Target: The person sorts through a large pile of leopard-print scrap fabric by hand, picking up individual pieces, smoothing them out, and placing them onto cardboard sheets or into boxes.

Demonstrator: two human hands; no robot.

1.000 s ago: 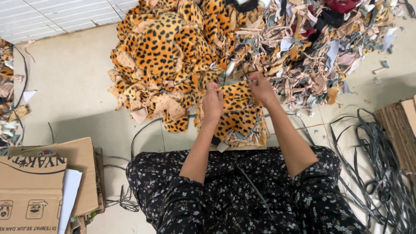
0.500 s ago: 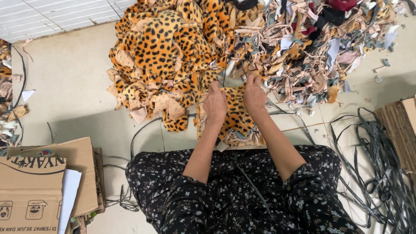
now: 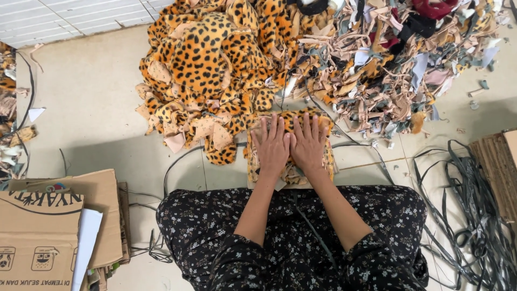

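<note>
A small stack of leopard-print plush fabric pieces [image 3: 328,153] lies on the floor just beyond my knees. My left hand [image 3: 272,146] and my right hand [image 3: 308,144] rest flat on top of it, side by side, fingers spread and pointing away from me. Neither hand grips anything. Behind the stack rises a large heap of leopard-print fabric [image 3: 207,59]. To its right sits a mixed heap of beige, grey and dark scraps [image 3: 393,59].
Flattened cardboard boxes [image 3: 48,226] lie at the lower left, and more cardboard [image 3: 498,161] at the right edge. A tangle of dark plastic straps [image 3: 474,215] spreads over the floor at the right. A black strap [image 3: 177,164] curls near my left knee.
Both hands held the top leopard piece up by its far edge; they have laid it down and now press flat on the stack.
</note>
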